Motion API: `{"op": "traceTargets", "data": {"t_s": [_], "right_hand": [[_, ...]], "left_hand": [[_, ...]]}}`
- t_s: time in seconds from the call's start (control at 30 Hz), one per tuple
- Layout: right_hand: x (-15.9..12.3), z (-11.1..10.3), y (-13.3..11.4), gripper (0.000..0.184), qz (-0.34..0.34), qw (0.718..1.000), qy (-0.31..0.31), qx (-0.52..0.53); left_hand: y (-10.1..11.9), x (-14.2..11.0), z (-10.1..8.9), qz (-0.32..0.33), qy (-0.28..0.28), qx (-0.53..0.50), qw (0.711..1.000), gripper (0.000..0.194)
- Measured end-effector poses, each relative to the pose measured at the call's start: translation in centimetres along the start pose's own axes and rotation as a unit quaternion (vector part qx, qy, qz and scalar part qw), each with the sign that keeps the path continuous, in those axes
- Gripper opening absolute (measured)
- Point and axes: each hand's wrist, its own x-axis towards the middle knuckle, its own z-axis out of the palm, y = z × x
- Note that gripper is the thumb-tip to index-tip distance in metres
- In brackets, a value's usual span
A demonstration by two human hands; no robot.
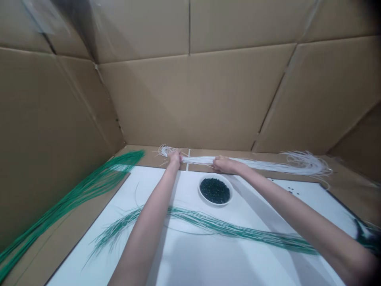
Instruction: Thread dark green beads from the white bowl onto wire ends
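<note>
A long bundle of white strands (256,164) lies along the far edge, in front of the cardboard wall. My left hand (174,157) is closed around it near its curled left end. Farther right, my right hand (222,163) grips the same bundle, its fingers wrapped round it. Between the hands the strands run straight and close together; at the right end they fan out and curl. Just nearer than my right hand stands a white bowl (200,193) full of small dark beads (214,190).
A bundle of green strands (214,223) crosses the white board (196,262) under my forearms. Another green bundle (80,194) lies along the left side. Several dark beads (291,190) are scattered at the right. Cardboard walls (190,103) enclose the back and sides.
</note>
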Motion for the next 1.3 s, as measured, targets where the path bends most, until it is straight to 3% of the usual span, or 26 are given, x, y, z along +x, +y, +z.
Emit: {"op": "traceTargets", "data": {"t_s": [0.1,0.23,0.3,0.37,0.47,0.57,0.7,0.8,0.97,1.17,1.3], "right_hand": [[0.1,-1.4,-0.7,0.020,-0.009,1.000,0.010,0.013],[1.9,-3.2,-4.8,0.045,-0.081,0.990,0.069,0.096],[3.0,-3.6,-7.5,0.046,-0.089,0.968,0.132,0.192],[4.1,-3.5,-9.8,0.046,-0.079,0.960,0.163,0.214],[5.3,-3.1,-11.7,0.049,-0.061,0.954,0.197,0.216],[5.8,-2.9,-11.8,0.054,-0.046,0.953,0.219,0.207],[5.5,-3.3,-11.0,0.052,-0.021,0.960,0.213,0.178],[5.4,-3.5,-11.3,0.036,-0.013,0.971,0.174,0.165],[6.5,-2.9,-12.9,0.025,-0.016,0.977,0.135,0.162],[7.5,-1.9,-14.1,0.024,-0.014,0.980,0.121,0.158],[7.5,-1.6,-14.0,0.023,-0.010,0.979,0.121,0.163]], "left_hand": [[0.9,-0.8,-0.9,0.069,-0.015,-0.009,0.997,0.026],[1.4,-3.3,-0.6,0.168,-0.072,0.015,0.983,0.015],[1.3,-4.4,-0.2,0.194,-0.089,0.046,0.976,0.013],[1.0,-4.7,-0.3,0.207,-0.094,0.086,0.970,0.012],[0.3,-3.5,-2.7,0.210,-0.075,0.160,0.962,0.007],[-1.1,-1.3,-8.1,0.178,0.007,0.245,0.953,0.012],[-3.4,1.2,-16.3,0.101,0.188,0.351,0.912,0.025],[-4.8,2.4,-19.8,0.063,0.264,0.395,0.878,0.029],[-5.8,4.1,-20.9,0.021,0.293,0.417,0.860,0.032],[-5.9,5.4,-21.5,-0.069,0.286,0.395,0.870,0.029],[-5.3,5.8,-22.3,-0.082,0.277,0.377,0.880,0.029]]}}
